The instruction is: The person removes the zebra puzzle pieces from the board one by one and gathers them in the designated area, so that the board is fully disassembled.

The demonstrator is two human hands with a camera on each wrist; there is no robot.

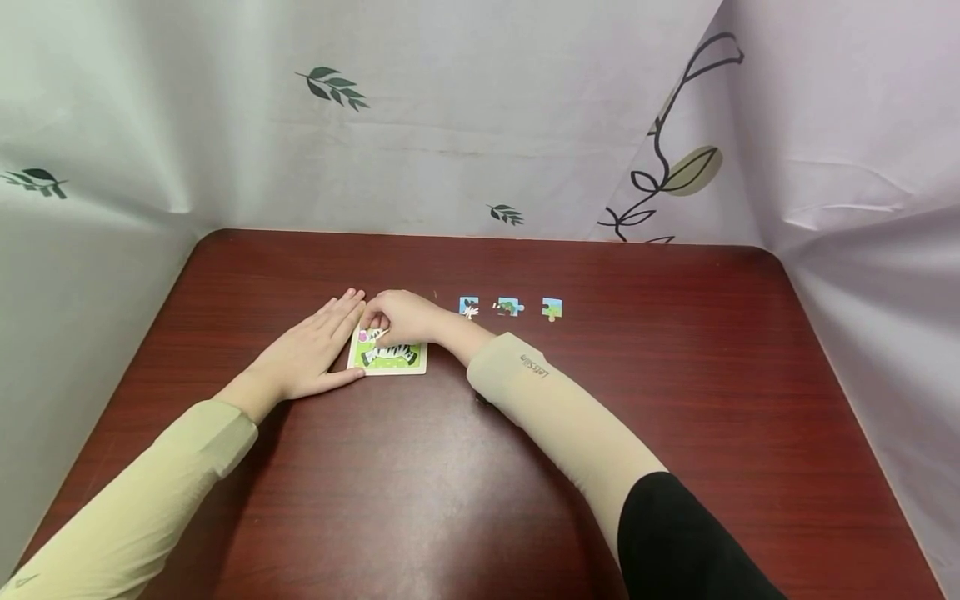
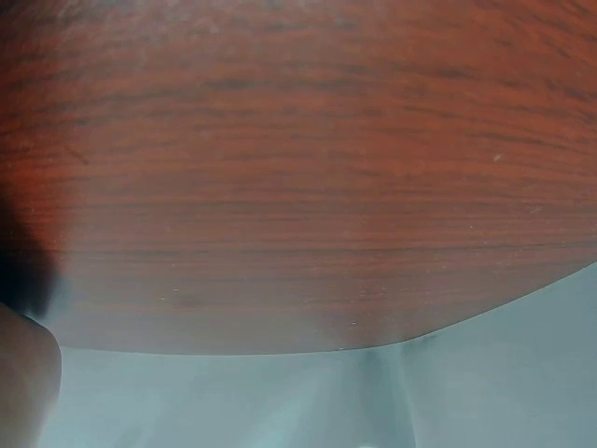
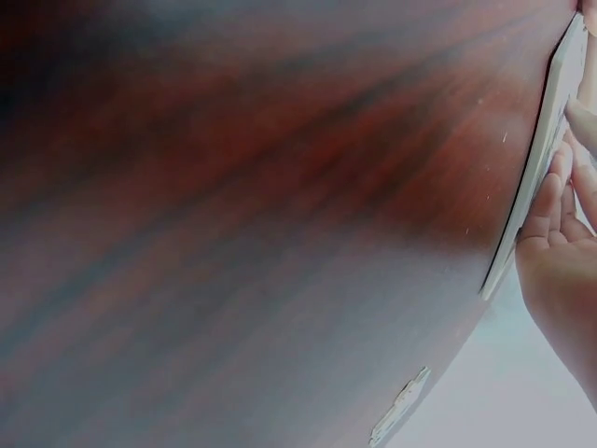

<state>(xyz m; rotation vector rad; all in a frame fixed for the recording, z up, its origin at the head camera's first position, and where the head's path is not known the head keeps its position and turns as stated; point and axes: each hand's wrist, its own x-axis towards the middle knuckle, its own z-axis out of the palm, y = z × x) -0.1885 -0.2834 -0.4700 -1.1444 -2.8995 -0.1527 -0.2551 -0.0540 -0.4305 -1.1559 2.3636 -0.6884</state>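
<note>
A small square puzzle board (image 1: 390, 363) with a zebra on green and a pale border lies on the table. My left hand (image 1: 315, 346) rests along its left side, fingers straight, with the thumb at the lower left corner. Over the upper part of the board, my right hand (image 1: 405, 315) bends its fingers down and pinches a puzzle piece (image 1: 381, 335), mostly hidden by the fingers. In the right wrist view the board (image 3: 536, 168) is seen edge-on, with the right hand (image 3: 564, 252) against it. The left wrist view shows mostly bare tabletop.
Right of the board, several loose pieces stand in a row: one with white leaves or legs (image 1: 468, 307), one with a green shape (image 1: 509, 307) and a blue-green one (image 1: 552, 308). The dark red wooden table (image 1: 675, 400) meets a pale leaf-patterned curtain (image 1: 450, 125).
</note>
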